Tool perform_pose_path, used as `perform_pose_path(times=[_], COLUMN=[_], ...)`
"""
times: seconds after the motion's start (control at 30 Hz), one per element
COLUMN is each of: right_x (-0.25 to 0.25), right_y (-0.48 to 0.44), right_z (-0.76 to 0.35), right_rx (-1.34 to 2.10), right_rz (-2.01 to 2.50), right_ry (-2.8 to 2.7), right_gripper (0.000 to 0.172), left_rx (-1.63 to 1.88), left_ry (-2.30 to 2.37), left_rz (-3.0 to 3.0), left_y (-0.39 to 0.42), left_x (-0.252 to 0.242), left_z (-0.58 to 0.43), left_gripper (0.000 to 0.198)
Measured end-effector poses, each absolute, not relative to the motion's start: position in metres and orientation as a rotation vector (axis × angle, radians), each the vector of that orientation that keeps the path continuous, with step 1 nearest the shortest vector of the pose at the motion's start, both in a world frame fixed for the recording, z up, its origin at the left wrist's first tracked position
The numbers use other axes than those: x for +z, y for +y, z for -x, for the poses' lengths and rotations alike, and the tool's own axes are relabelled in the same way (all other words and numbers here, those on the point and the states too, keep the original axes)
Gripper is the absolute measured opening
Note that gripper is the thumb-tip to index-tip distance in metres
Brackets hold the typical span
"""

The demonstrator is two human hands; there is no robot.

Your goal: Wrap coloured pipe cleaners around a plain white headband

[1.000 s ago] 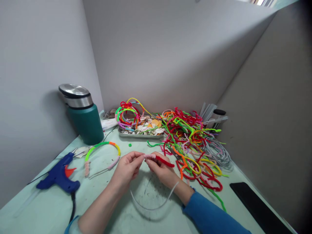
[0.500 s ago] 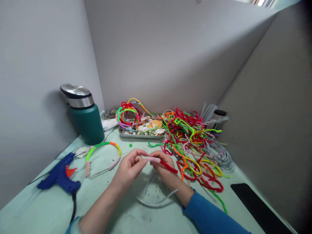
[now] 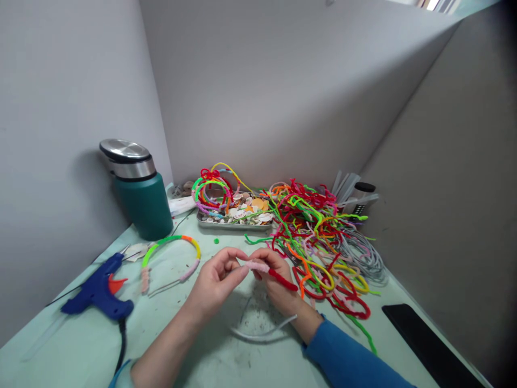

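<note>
Between my hands is a grey wire hoop wrapped partly in pipe cleaner, pale pink near the fingertips and red toward the right wrist. My left hand pinches the pink end with thumb and forefinger. Curled around the same wrapped stretch from the right, my right hand has its fingertips partly hidden behind it. The bare grey wire curves below both hands, over the table. Left of my left hand lies another hoop, covered in green, orange, yellow, lilac and peach sections with bare wire ends.
A blue glue gun lies at left, before a green bottle. Behind my hands is a metal tray of small pieces and wrapped hoops. Tangled pipe cleaners and grey wire spread at right, beyond a black strip.
Both hands' fingertips and the wrapped stretch have shifted slightly to the right. The bare wire below has moved a little the same way. The grip looks the same.
</note>
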State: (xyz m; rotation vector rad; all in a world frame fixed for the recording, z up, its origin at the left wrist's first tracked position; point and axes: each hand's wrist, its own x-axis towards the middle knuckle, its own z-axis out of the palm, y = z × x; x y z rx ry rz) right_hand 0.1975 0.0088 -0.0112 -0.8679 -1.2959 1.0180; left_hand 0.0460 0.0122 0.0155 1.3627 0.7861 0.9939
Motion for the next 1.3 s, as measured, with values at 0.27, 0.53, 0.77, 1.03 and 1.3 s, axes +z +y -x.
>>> perform_pose_path(times=[0.27,0.53,0.77,1.03,1.3], right_x=[-0.012,-0.020,-0.015,-0.005,-0.004], right_y=[0.008,0.014,0.015,0.011,0.011], right_z=[-0.200,-0.208,-0.204,-0.202,-0.202], right_rx=[1.171,1.393,1.380,1.340,1.239], right_rz=[0.921,0.791,0.804,0.855,0.864], right_ry=[-1.327,-1.302,-1.229,-1.220,-1.308], right_gripper=[0.017,0.026,0.022,0.030,0.028], left_rx=[1.044,0.927,0.815,0.676,0.619], left_ry=[0.884,0.799,0.663,0.547,0.579], left_rz=[-1.167,-0.942,-0.788,-0.699,-0.686], left_y=[0.016,0.020,0.021,0.025,0.024], left_x=[0.014,0.015,0.011,0.008,0.008], left_z=[-0.048,-0.044,-0.040,-0.037,-0.038], left_gripper=[0.025,0.025,0.018,0.014,0.013])
